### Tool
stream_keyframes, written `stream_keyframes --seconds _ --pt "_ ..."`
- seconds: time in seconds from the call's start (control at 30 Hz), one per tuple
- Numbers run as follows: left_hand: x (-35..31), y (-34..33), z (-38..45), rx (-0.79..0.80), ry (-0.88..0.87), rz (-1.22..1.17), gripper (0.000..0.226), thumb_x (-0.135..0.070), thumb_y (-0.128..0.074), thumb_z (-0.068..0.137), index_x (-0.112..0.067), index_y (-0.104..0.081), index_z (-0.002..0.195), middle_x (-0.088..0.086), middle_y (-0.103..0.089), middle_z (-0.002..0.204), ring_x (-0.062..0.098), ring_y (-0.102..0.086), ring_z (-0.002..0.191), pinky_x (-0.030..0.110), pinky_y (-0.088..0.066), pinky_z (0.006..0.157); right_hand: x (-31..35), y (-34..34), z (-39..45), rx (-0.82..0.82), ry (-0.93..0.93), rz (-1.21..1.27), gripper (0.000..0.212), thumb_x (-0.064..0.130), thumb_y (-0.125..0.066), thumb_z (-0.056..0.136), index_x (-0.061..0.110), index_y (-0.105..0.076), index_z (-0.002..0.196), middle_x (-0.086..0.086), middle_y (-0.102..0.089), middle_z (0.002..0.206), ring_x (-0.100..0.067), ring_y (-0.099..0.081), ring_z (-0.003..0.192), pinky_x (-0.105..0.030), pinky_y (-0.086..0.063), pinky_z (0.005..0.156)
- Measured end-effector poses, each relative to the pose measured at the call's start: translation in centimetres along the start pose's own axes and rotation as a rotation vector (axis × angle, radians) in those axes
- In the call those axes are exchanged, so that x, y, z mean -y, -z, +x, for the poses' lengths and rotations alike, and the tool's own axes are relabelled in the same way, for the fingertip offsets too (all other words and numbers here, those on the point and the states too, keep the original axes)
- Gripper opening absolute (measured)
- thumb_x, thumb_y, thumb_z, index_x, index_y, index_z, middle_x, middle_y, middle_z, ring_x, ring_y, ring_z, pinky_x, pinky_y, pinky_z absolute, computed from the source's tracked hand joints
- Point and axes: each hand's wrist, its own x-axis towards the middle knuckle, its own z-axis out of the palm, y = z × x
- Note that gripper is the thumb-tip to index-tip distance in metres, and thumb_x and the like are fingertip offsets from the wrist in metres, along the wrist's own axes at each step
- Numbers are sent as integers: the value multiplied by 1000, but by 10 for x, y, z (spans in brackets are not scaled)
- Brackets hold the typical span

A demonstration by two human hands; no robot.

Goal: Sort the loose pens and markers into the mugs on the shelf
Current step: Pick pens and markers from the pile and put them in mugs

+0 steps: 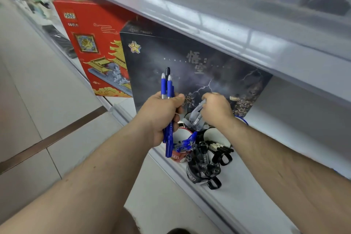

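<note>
The upper shelf (pixel 218 23) overhangs the mugs (pixel 182 137), limiting headroom. The dark box (pixel 190 66) stands just behind them, blocking the back, with the red box (pixel 91 43) to its left. Bare lower shelf (pixel 256 195) lies open on the right; the floor (pixel 38 100) side is open.

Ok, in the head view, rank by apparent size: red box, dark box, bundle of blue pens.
1. dark box
2. red box, partly hidden behind it, so unsure
3. blue pens in the left hand, clearly smallest
</note>
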Motion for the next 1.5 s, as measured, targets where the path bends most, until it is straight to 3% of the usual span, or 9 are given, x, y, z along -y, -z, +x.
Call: stream_keyframes --seconds 0.33,0.47,0.57,0.67,0.77,0.87,1.1,1.27,1.5 --pt "1 -9 0 18 11 -49 10 -18 -59 97 -17 -55 88 -3 -51 54 10 -40 45 23 -37 44 -12 -55 -12 20 132 -86 37 16 -49 96 14 -51 134 -4 -53 137 -26 -41 124 -35 -30 101" --pt "1 -12 -1 38 33 -85 11 -19 -60 97 -17 -55 87 -2 -50 56 9 -40 45 22 -37 44 -9 -68 -29 227 65 -151 65 52 -15 103 18 -10 158 1 -8 166 -27 1 151 -48 0 122" --pt "2 -15 -1 124 46 -82 14 -23 -61 97 -18 -54 85 -3 -52 57 8 -41 46 22 -39 45 -6 -57 -27 270 59 -171 65 52 -11 101 24 0 158 3 9 166 -26 16 151 -53 12 120" --pt "3 -18 -3 248 44 -94 15 -27 -59 97 -16 -54 89 -3 -51 61 9 -42 48 22 -42 45 1 -29 -31 47 -64 167 57 46 -22 103 25 -23 155 2 -18 164 -25 -14 151 -49 -6 122" --pt "1 -21 -5 330 68 -175 13 -29 -56 98 -18 -58 91 -4 -50 63 8 -42 49 21 -41 47 11 16 -66 -138 -359 998 43 43 -36 104 10 -63 114 -5 -70 101 -27 -66 96 -42 -49 87" --pt "-1 -28 -10 390 67 -287 12 -21 -54 99 -19 -60 89 -2 -51 67 9 -43 50 22 -41 50 16 56 -124 -29 -406 1281 47 42 -38 104 6 -67 99 -9 -72 76 -20 -63 63 -36 -46 64" --pt "1 -50 -36 491 43 -397 22 -2 -47 98 -13 -61 110 5 -71 83 15 -64 62 24 -55 56 27 79 -203 69 -316 1378 20 17 -50 102 11 -68 97 -8 -70 73 -20 -57 58 -28 -41 53" --pt "4 -58 -50 582 86 -359 23 -10 -44 101 -11 -62 115 13 -73 109 27 -73 91 36 -61 76 9 86 -219 -217 -436 1389 21 4 -52 99 14 -71 96 -4 -63 69 -15 -53 56 -26 -43 54" --pt "14 -66 -56 784 210 -103 39 -23 -54 87 -19 -59 125 10 -69 122 31 -70 102 41 -60 75 -37 120 -247 -633 -602 1655 26 1 -46 100 7 -68 87 -6 -54 59 -21 -48 53 -30 -37 55"
